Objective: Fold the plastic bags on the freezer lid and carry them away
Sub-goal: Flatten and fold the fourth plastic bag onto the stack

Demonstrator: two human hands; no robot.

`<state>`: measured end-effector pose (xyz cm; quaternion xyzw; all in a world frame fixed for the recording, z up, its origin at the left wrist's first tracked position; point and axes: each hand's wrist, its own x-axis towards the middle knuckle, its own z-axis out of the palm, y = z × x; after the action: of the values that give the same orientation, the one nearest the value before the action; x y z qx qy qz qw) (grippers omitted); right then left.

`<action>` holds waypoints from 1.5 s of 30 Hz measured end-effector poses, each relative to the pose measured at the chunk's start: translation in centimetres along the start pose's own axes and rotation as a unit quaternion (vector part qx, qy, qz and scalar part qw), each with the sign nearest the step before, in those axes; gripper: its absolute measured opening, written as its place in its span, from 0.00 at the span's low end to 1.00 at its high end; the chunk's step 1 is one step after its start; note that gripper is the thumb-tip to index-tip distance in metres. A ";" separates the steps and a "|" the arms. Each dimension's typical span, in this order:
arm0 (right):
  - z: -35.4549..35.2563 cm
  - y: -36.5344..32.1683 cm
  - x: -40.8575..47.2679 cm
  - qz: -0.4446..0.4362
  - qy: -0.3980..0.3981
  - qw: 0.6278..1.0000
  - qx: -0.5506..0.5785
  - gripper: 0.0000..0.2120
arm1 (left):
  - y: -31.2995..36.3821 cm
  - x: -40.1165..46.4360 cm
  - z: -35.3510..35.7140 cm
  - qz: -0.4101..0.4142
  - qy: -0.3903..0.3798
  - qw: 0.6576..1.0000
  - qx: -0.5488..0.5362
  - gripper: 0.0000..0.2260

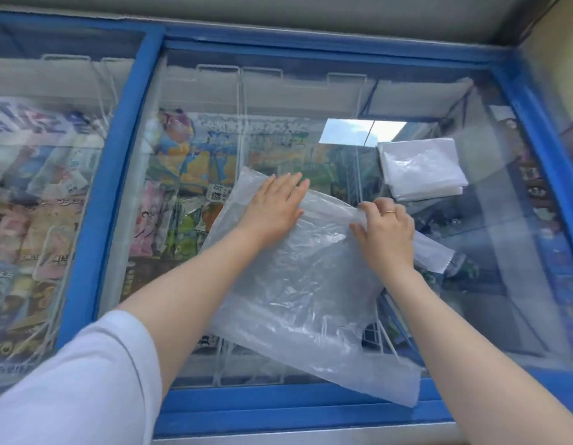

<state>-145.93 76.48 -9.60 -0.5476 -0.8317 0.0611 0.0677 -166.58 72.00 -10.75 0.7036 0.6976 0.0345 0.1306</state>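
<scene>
keep your left hand [273, 203] flat on the bag [298, 284] lying on the freezer lid [471, 284] under it, and let your right hand [386, 234], pinching the edge beside it, pull the bag smooth before folding.

pale, perhaps lilac short sleeve [95, 374], gold ring [388, 212]
</scene>
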 end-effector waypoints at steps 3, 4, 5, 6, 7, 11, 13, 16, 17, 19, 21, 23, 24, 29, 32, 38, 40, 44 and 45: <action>-0.4 1.3 0.9 -0.015 -0.019 1.000 0.000 0.06 | -1.1 1.1 0.7 0.042 0.093 0.995 0.015 0.15; -0.4 1.7 1.0 -0.035 -0.033 0.999 0.006 0.06 | -1.5 1.2 0.6 0.047 0.110 0.993 0.022 0.14; -0.5 2.1 1.1 -0.053 -0.043 0.998 0.013 0.07 | -1.9 1.1 0.6 0.057 0.122 0.991 0.024 0.14; -0.7 2.3 1.2 -0.064 -0.047 0.997 0.022 0.07 | -2.2 0.9 0.5 0.071 0.127 0.989 0.021 0.12; -1.0 2.2 1.2 -0.071 -0.048 0.996 0.035 0.07 | -2.5 0.6 0.5 0.089 0.135 0.987 0.015 0.10; -2.8 0.8 1.4 -0.066 -0.053 0.991 0.104 0.07 | -3.7 -1.0 0.7 0.125 0.134 0.983 -0.023 0.05; -3.5 0.4 1.5 -0.090 -0.048 0.989 0.110 0.07 | -4.3 -1.9 0.4 0.116 0.138 0.983 -0.036 0.07; -4.2 0.5 2.1 -0.082 -0.105 0.979 0.156 0.06 | -5.5 -3.5 -0.7 0.089 0.139 0.986 -0.027 0.14; -4.3 0.7 2.4 -0.070 -0.142 0.970 0.185 0.08 | -6.0 -4.0 -1.1 0.077 0.130 0.988 -0.027 0.17; -4.4 1.1 2.9 -0.046 -0.228 0.950 0.206 0.16 | -6.9 -4.5 -1.3 0.060 0.092 0.994 -0.021 0.21; -4.2 1.4 3.1 -0.021 -0.304 0.942 0.139 0.22 | -7.2 -4.6 -1.1 0.068 0.063 0.996 0.005 0.21; -3.7 1.6 3.2 -0.011 -0.302 0.953 0.021 0.21 | -6.6 -4.7 -0.9 0.057 0.079 0.994 0.050 0.17; -3.1 1.6 3.0 -0.031 -0.229 0.972 -0.038 0.17 | -5.8 -4.9 -0.9 0.029 0.109 0.991 0.073 0.11; 0.6 -4.1 -0.3 -0.126 0.014 0.992 -0.020 0.18 | -0.4 -5.8 1.1 0.003 0.156 0.987 -0.022 0.20; 2.7 -7.7 -2.3 -0.152 -0.150 0.976 0.041 0.29 | 0.4 -6.4 2.5 -0.038 0.010 0.999 -0.009 0.29; 3.8 -1.0 -1.3 -0.102 -0.139 0.984 -0.038 0.29 | -1.2 -6.9 3.1 -0.098 0.002 0.995 0.008 0.36; 3.2 1.7 -1.6 -0.053 -0.146 0.987 -0.047 0.31 | -1.3 -7.0 3.1 -0.098 -0.007 0.995 0.017 0.37; 1.9 4.9 -2.4 0.042 -0.151 0.984 -0.082 0.34 | -1.5 -7.4 3.0 -0.103 -0.018 0.994 0.029 0.40; 1.5 5.2 -2.3 0.065 -0.157 0.981 -0.098 0.35 | -1.6 -7.5 2.8 -0.106 -0.016 0.994 0.033 0.39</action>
<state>-140.60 76.33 -12.07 -0.5882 -0.7965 0.0683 -0.1217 -167.62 64.15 -12.83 0.6302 0.7667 -0.0136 0.1214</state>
